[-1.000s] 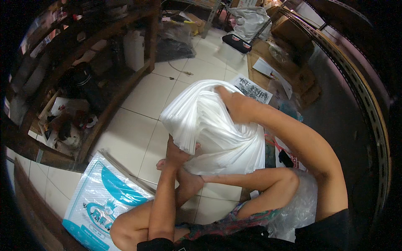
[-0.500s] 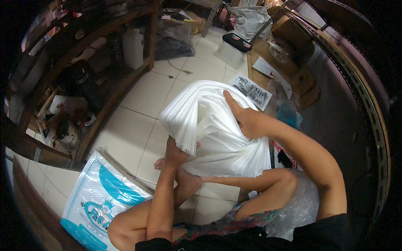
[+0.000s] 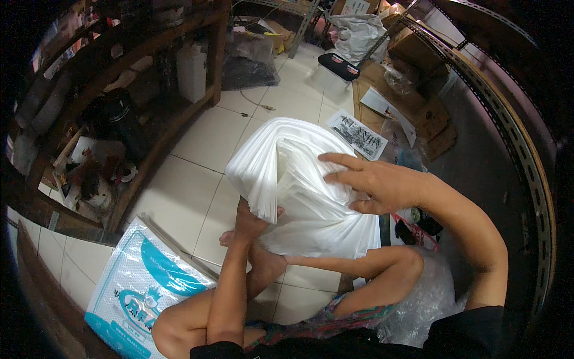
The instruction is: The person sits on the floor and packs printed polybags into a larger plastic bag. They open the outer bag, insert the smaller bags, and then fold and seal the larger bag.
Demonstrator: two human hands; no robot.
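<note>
A thick stack of thin white plastic sheets, possibly bags, is bent over in front of me above my crossed legs. Its many layers fan out at the left end and crease at the lower right. My left hand grips the fanned left end from below, its fingers partly hidden behind the layers. Over the right side of the stack, my right hand has its fingers spread, at or just above the sheets; whether they touch is hard to tell.
A blue and white plastic package lies by my left knee. Clear plastic wrap sits beside my right leg. Ahead are a printed sheet, a dark-lidded tub and cardboard. Shelves stand left, a metal rack right.
My right hand has loosened from the stack and spread its fingers, shifting slightly toward me and right. The stack's right side has sunk a little. My left hand keeps its grip.
</note>
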